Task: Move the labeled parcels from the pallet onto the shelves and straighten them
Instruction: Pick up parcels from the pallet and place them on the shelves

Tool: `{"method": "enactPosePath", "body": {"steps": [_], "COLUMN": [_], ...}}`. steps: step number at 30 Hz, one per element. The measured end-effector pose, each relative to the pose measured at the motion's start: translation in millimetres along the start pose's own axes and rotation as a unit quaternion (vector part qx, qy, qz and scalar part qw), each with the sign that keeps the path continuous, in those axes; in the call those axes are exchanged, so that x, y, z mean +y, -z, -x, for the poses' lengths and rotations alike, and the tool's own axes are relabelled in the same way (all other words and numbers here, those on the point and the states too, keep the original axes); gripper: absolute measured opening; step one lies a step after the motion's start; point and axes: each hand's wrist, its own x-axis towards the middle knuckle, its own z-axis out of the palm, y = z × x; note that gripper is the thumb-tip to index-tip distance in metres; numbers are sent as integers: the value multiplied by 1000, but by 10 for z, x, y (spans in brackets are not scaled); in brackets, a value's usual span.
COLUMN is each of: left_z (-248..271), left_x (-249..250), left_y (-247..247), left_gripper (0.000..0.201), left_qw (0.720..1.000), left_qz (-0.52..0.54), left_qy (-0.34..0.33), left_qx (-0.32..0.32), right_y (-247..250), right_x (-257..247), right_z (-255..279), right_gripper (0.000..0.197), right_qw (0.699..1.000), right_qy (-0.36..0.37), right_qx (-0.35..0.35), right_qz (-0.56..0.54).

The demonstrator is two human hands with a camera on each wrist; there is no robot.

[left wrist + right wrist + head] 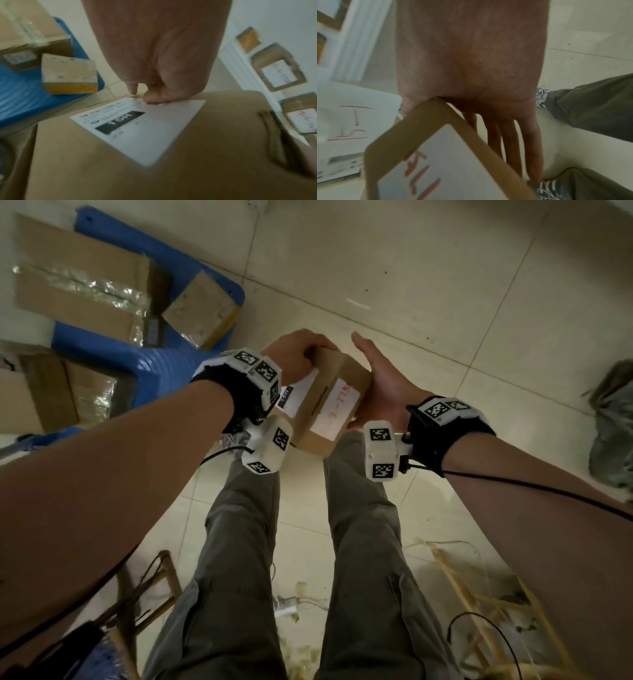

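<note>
A small brown cardboard parcel (329,402) with white labels hangs above the floor between my hands. My left hand (298,354) grips its far top edge with curled fingers. In the left wrist view the thumb (154,97) presses the printed label (142,125) on the parcel (120,169). My right hand (380,378) lies flat against the parcel's right side, its fingers (513,142) straight along the box (436,155). The blue pallet (154,361) at the upper left carries a large taped box (78,282) and a small box (200,309).
White shelves (240,65) holding labeled parcels (279,73) show to the right in the left wrist view. My legs (239,542) stand on the pale tiled floor. Wooden sticks and straw (479,594) lie at the lower right, a wooden frame (147,587) at the lower left.
</note>
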Motion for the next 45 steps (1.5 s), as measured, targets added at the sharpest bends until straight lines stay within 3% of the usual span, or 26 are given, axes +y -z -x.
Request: {"method": "enactPosePath", "body": {"steps": [4, 9, 14, 18, 22, 25, 30, 40, 45], "left_z": [201, 773, 1495, 2019, 2549, 2895, 3504, 4197, 4395], "left_x": [379, 1116, 1877, 2388, 2914, 3316, 4102, 5262, 5721], "left_y": [406, 1062, 1552, 2039, 2539, 2787, 2944, 2882, 2928], "left_gripper": [54, 59, 17, 32, 38, 45, 41, 39, 46], "left_qw": [999, 997, 987, 981, 976, 971, 950, 914, 896], "left_qz": [-43, -73, -147, -170, -184, -195, -246, -307, -296], "left_qy": [-31, -22, -68, -86, -108, -122, -175, -250, -312], "left_qx": [3, 20, 2, 28, 54, 64, 75, 86, 107], "right_y": [-235, -491, -822, -996, -1201, -1276, -1370, -1203, -1042], "right_x": [-172, -416, -590, -699, -857, -913, -869, -595, -612], "right_z": [628, 1595, 2412, 3109, 3922, 4453, 5331, 6469, 6898], "right_gripper": [55, 67, 46, 61, 68, 56, 41, 39, 47], "right_qw": [999, 991, 973, 956, 921, 906, 877, 812, 774], "right_qy": [40, 130, 203, 267, 360, 400, 459, 551, 596], "right_qx": [25, 38, 77, 106, 145, 134, 141, 193, 214], "right_qz": [-10, 9, 76, 59, 43, 30, 9, 0, -21]}}
